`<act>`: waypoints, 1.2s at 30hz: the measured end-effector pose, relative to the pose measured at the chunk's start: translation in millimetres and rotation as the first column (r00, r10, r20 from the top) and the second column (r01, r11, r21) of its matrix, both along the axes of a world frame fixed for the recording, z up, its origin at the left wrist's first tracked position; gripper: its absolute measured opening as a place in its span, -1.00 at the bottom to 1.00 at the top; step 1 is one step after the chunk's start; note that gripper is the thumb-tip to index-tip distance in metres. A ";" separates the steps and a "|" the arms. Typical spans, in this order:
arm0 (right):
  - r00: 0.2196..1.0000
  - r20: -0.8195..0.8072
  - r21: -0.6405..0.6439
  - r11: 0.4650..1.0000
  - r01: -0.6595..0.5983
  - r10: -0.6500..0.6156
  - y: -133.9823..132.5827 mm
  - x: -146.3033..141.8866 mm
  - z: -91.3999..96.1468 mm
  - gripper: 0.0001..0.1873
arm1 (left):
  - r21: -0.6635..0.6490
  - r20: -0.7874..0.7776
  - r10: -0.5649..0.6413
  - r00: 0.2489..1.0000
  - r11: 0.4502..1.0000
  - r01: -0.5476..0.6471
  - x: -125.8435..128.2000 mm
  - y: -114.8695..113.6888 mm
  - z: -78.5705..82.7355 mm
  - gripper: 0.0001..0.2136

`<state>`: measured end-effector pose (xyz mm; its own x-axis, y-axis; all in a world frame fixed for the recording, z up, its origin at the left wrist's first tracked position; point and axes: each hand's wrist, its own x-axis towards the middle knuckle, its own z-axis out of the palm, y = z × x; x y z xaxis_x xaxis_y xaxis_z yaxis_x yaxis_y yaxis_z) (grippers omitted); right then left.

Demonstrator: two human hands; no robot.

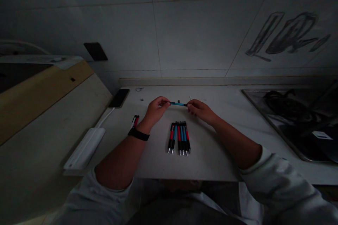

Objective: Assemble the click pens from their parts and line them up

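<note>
A blue pen point(178, 104) is held level above the white table point(211, 158), one end in each hand. My left hand point(155, 110) pinches its left end and wears a black wristband. My right hand point(200, 110) pinches its right end. Just below the hands lies a tidy row of several red and blue pens point(179, 137), tips toward me. One more red pen point(135, 121) lies apart, left of my left wrist.
A dark phone point(119, 98) lies at the table's back left, cabled to a white power bank point(85, 147) on the left edge. Small parts point(142, 99) sit near the back wall. A metal sink point(298, 123) with dark items fills the right.
</note>
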<state>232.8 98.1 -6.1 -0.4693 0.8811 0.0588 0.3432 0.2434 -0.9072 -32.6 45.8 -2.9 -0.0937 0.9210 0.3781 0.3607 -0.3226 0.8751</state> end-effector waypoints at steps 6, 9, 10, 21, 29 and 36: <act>0.997 -0.072 0.018 1.000 0.005 -0.004 -0.2 -0.8 -1.6 -0.59 | -0.012 -0.003 -0.005 1.000 1.000 0.005 -0.3 0.2 -1.3 -0.91; 0.998 -0.063 -0.031 0.999 -0.008 0.006 -1.4 -1.9 0.2 -0.61 | -0.014 -0.010 -0.010 1.000 1.000 0.009 0.3 -0.5 -0.8 -0.91; 0.999 -0.050 -0.050 0.999 -0.016 0.014 -1.7 -2.2 0.8 -0.62 | -0.017 -0.012 -0.010 1.000 1.000 0.010 0.5 -0.8 -0.4 -0.91; 1.000 -0.011 -0.012 1.000 -0.019 0.018 -6.1 -2.9 5.7 -0.60 | -0.035 0.020 -0.031 0.999 0.999 0.031 2.0 -1.2 1.7 -0.89; 0.994 -0.024 0.138 0.984 0.111 -0.108 6.6 7.1 4.9 -0.71 | -0.148 0.258 0.027 0.966 0.989 0.012 -1.2 0.4 4.3 -0.83; 0.963 0.135 0.319 0.931 0.179 -0.231 16.8 20.9 6.2 -0.78 | -0.191 0.272 0.178 0.946 0.973 -0.128 -6.6 3.3 4.0 -0.82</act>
<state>253.7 114.9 0.1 -0.3064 0.9121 0.2724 0.5554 0.4037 -0.7270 -39.2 49.0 1.1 -0.3196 0.9347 0.1553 0.1212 -0.1223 0.9851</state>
